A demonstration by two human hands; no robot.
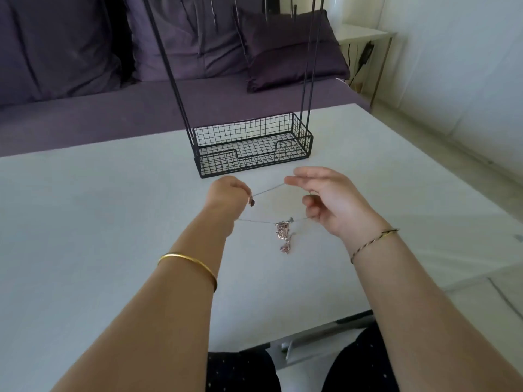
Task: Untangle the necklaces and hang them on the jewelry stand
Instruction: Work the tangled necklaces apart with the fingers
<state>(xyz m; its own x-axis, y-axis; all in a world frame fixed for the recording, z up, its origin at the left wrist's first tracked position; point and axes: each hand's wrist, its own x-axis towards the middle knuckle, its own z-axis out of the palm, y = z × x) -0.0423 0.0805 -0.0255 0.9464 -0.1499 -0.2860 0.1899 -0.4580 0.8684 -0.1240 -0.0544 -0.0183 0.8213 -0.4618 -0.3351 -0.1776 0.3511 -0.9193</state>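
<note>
Silver chain, held taut between left hand and right hand: untangling step. Next, probably, free the knot hanging at 6 o'clock.

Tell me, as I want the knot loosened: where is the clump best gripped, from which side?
Probably pinch the clump at its top, just under the taut chain it hangs from, coming from the near side. It dangles below that strand, between the left hand and right hand, so lower down it would swing.
</note>
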